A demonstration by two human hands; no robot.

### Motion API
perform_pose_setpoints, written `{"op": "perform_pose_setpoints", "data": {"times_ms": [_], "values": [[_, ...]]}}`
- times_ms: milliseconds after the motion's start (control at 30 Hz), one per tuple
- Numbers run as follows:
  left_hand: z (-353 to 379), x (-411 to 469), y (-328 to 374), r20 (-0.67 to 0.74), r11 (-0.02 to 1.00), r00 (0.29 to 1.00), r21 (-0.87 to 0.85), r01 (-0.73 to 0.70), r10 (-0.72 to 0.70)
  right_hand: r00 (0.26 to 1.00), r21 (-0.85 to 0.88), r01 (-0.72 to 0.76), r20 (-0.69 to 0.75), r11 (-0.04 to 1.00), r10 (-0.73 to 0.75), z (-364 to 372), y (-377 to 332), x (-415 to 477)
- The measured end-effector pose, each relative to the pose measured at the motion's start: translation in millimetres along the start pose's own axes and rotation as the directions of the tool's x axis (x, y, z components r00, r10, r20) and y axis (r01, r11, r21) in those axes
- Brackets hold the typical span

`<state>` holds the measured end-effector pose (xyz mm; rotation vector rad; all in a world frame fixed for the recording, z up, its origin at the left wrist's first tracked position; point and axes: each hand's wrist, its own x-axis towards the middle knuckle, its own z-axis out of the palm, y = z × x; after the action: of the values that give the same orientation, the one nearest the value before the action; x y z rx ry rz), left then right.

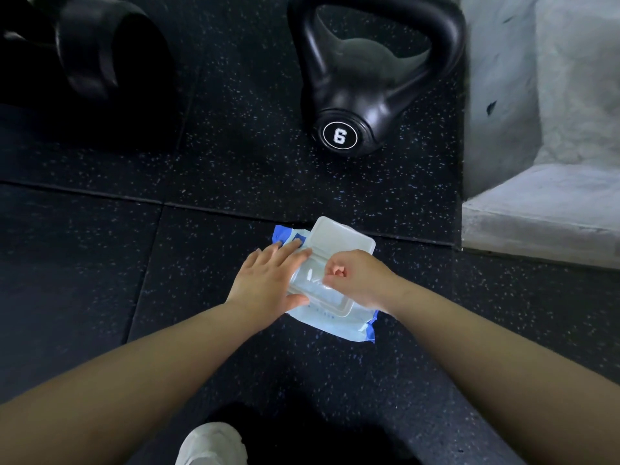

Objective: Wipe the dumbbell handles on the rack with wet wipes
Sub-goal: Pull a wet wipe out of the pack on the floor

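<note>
Our white shoe [211, 444] sits below the wet wipes pack [332, 322], which lies on the floor [100, 263] before a kettlebell [362, 95]. Our left hand [268, 280] presses it, fingers straight; our right hand [355, 276] curls by the raised lid [345, 236], and we cannot tell what it grasps.

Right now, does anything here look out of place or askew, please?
The kettlebell marked 6 appears to lie tipped on its side on the floor mat. The wipes pack has its lid open, as the task needs.
</note>
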<state>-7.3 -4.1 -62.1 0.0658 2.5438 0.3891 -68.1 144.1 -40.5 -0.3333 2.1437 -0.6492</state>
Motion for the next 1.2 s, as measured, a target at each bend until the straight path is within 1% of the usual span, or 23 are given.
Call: {"op": "perform_pose_setpoints", "data": {"times_ms": [67,133,167,200,233,300,333,367,400,467,500,567,633,767,867,933,1000,1100,1133,1167,1200], "values": [[-0.1,1.3,0.2,0.010,1.000,1.000,-0.010,0.007,-0.007,0.997,0.130,-0.004,0.074,0.992,-0.006,-6.9,3.7,-5.3],[-0.4,3.0,0.8,0.010,1.000,1.000,-0.002,0.018,-0.018,0.986,0.284,-0.020,0.166,0.959,-0.028,-14.9,7.6,-12.8],[-0.4,3.3,1.3,0.011,1.000,1.000,0.008,0.028,-0.028,0.983,0.386,-0.025,0.178,0.922,-0.048,-18.6,8.2,-17.0],[0.1,3.4,1.7,0.012,0.999,0.999,0.024,0.036,-0.036,0.987,0.502,-0.026,0.151,0.864,-0.058,-22.2,9.3,-20.2],[0.6,3.5,2.2,0.012,0.998,0.999,0.042,0.039,-0.040,0.994,0.632,-0.027,0.100,0.774,-0.047,-26.8,11.3,-22.5],[1.2,3.3,3.8,-0.001,0.999,1.000,0.040,0.029,-0.029,1.000,0.856,-0.019,0.014,0.517,0.014,-39.3,17.1,-25.1],[2.0,3.1,3.3,-0.015,0.999,1.000,0.042,0.022,-0.022,0.999,0.912,0.001,-0.020,0.410,0.043,-46.6,20.3,-25.7],[3.9,3.0,2.0,-0.028,0.999,1.000,0.047,0.017,-0.015,0.996,0.935,0.023,-0.053,0.354,0.074,-53.3,22.7,-26.5],[3.8,2.2,2.0,-0.039,0.999,0.999,0.050,0.013,-0.011,0.991,0.939,0.046,-0.087,0.340,0.106,-58.8,24.3,-28.0],[6.7,0.3,-0.4,-0.071,0.997,0.997,0.072,-0.010,0.015,0.972,0.935,0.082,-0.151,0.345,0.180,-63.6,28.8,-30.4],[9.2,-0.7,-2.3,-0.129,0.996,0.990,0.082,-0.046,0.056,0.960,0.935,0.088,-0.171,0.343,0.221,-63.6,31.4,-31.6],[13.8,-3.5,-4.5,-0.255,0.983,0.952,0.120,-0.139,0.166,0.941,0.938,0.084,-0.186,0.337,0.283,-61.2,37.4,-32.6],[18.1,-6.2,-6.9,-0.317,0.968,0.916,0.121,-0.219,0.247,0.928,0.942,0.078,-0.189,0.328,0.321,-58.9,42.7,-32.7],[28.0,-7.4,1.4,-0.315,0.905,0.851,0.216,-0.367,0.421,0.924,0.941,0.084,-0.197,0.328,0.329,-58.6,44.4,-33.3],[31.5,-5.5,2.9,-0.252,0.876,0.847,0.258,-0.407,0.468,0.927,0.935,0.070,-0.189,0.348,0.323,-58.0,45.2,-33.9],[33.6,-3.9,0.7,-0.297,0.872,0.823,0.248,-0.423,0.484,0.931,0.932,0.063,-0.183,0.356,0.317,-57.2,47.4,-34.8],[28.6,-2.0,0.5,-0.396,0.893,0.800,0.193,-0.408,0.451,0.933,0.933,0.069,-0.186,0.353,0.310,-57.9,49.9,-35.9],[11.3,1.8,4.1,-0.528,0.924,0.784,0.002,-0.382,0.325,0.940,0.940,0.113,-0.205,0.321,0.272,-63.4,49.7,-36.9],[0.3,1.9,10.2,-0.547,0.930,0.801,-0.102,-0.353,0.244,0.943,0.941,0.137,-0.220,0.308,0.252,-65.9,48.5,-37.8],[-12.3,1.8,16.6,-0.520,0.920,0.845,-0.258,-0.295,0.125,0.945,0.940,0.161,-0.235,0.302,0.228,-68.2,46.2,-39.9],[-26.2,0.0,24.0,-0.449,0.873,0.893,-0.440,-0.208,-0.014,0.947,0.936,0.184,-0.250,0.299,0.202,-70.3,43.4,-43.6]]}}
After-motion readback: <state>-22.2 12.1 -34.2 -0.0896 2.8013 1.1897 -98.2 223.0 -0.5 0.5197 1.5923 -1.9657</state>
